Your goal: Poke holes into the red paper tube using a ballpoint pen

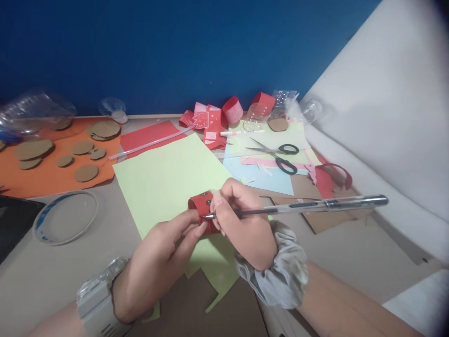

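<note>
A small red paper roll point(200, 202) with dark round marks on its side is held over a sheet of light green paper point(168, 173). My left hand point(163, 255) pinches the roll at its lower left between thumb and fingers. In my right hand point(245, 220) is a clear-barrelled pen point(305, 206), gripped near its tip. The pen's metal point touches or nearly touches the front of the roll, close to my left fingertips. Some fingers of my right hand curl behind the roll, partly hidden.
Scissors point(277, 152) lie half spread on coloured sheets at the right. Cardboard discs point(86, 173) rest on orange paper point(28, 182) at the left, near a tape ring point(66, 217). Red paper rolls point(233, 110) and plastic cups stand along the blue wall point(196, 51).
</note>
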### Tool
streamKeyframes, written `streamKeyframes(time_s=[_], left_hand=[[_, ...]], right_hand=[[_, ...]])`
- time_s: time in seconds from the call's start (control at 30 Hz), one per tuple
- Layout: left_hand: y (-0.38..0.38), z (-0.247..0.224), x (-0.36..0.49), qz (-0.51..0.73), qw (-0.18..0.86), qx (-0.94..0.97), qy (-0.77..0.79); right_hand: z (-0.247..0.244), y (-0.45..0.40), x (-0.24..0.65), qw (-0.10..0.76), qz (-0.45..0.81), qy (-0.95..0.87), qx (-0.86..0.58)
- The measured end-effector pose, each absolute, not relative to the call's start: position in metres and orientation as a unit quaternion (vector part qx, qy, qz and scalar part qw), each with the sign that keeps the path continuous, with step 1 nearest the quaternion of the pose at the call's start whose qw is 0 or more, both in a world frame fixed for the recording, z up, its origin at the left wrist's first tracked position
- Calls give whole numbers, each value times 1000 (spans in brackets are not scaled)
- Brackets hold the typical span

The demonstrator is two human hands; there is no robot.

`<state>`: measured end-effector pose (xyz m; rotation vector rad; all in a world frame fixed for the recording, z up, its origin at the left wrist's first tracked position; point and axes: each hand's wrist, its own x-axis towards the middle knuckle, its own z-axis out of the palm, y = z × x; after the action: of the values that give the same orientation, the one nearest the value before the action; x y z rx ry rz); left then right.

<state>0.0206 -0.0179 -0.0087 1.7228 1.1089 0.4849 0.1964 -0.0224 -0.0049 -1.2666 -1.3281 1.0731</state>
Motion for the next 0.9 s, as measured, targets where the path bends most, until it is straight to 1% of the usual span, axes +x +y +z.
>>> streamKeyframes(time_s=[0.9], left_hand=[[-16, -12, 21, 211, 487, 717, 453]], right_hand=[[-3, -19, 194, 501, 441, -550, -502]])
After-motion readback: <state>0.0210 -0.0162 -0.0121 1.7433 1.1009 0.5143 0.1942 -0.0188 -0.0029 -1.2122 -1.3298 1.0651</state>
